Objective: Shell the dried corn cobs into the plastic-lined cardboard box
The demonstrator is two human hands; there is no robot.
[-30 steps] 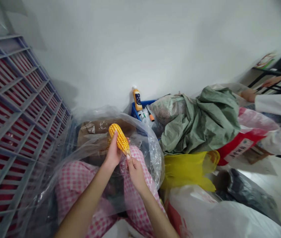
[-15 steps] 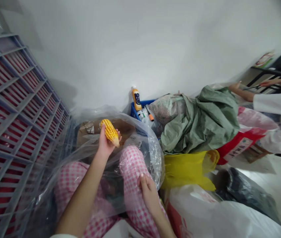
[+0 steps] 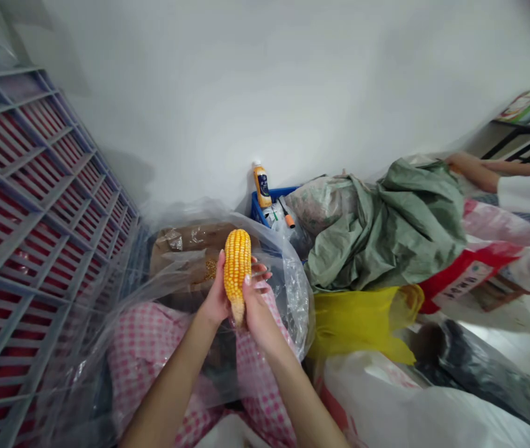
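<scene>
A yellow corn cob [image 3: 237, 274], stripped of its husk, stands nearly upright above my lap. My left hand [image 3: 217, 295] wraps it from behind, with the fingertips showing to its right. My right hand [image 3: 259, 308] grips its lower part, thumb pressed on the kernels. Below my forearms lie my knees in pink gingham cloth [image 3: 146, 339], under a clear plastic sheet [image 3: 293, 298]. Behind the cob, a brown cardboard piece [image 3: 190, 246] holds some loose kernels [image 3: 210, 269].
A grey crate with red inside [image 3: 26, 186] stands at my left. Ahead are a blue crate [image 3: 262, 211] with a bottle [image 3: 261, 185], a green woven sack [image 3: 386, 233] and a yellow bag [image 3: 362, 323]. A co-worker's arm [image 3: 474, 171] in a white sleeve reaches in at the right.
My right hand has come up from my knee and taken the cob again. The cob has swung from tilted to nearly upright and sits further right.
</scene>
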